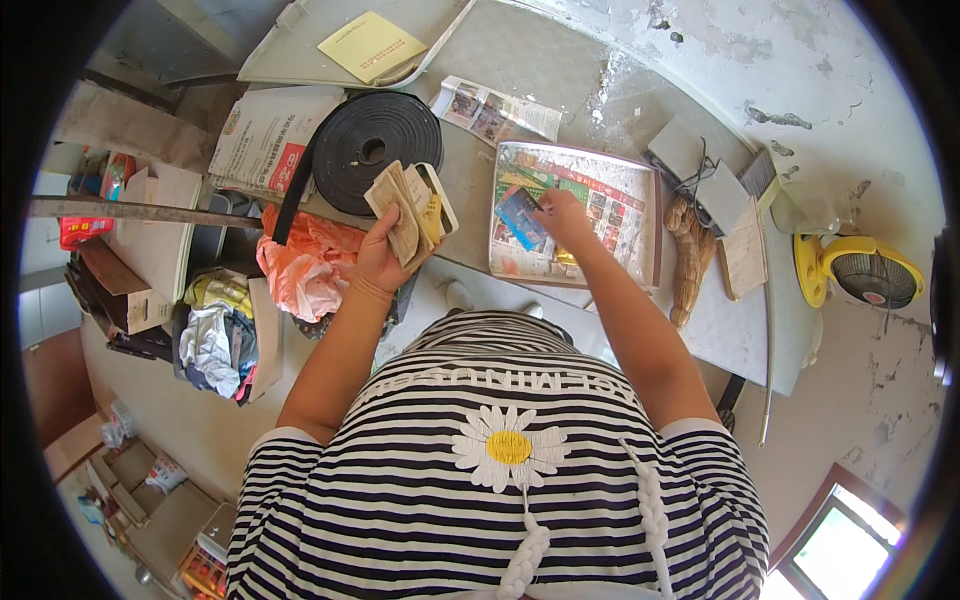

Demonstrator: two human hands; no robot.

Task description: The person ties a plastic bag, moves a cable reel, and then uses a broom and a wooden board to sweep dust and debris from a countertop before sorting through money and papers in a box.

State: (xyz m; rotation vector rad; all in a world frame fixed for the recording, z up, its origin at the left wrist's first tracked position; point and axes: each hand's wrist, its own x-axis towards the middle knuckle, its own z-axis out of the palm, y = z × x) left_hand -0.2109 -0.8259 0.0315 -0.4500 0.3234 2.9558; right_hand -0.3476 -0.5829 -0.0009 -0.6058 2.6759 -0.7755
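Note:
My left hand (pixel 381 259) grips a bundle of worn, yellowed small booklets or papers (pixel 395 206), together with a white-rimmed flat case (pixel 442 196). This bundle is held up in front of a roll of black rubber-like strip (pixel 409 142). On the right, my right hand (pixel 568 221) pinches a blue printed card or packet (pixel 519 217) above a shallow box lid (pixel 574 151). Printed sheets with green, red and small pictures (pixel 604 217) line the lid. A small shiny yellow item (pixel 565 257) lies partly hidden beside my right forearm.
Newspapers (pixel 262 142) and orange plastic (pixel 307 262) lie left of the roll. A yellow booklet (pixel 373 46) and printed leaflet (pixel 495 111) are farther back. A straw brush (pixel 688 255), grey box with cord (pixel 709 180) and yellow fan (pixel 862 271) stand right. Clothes fill a carton (pixel 266 337).

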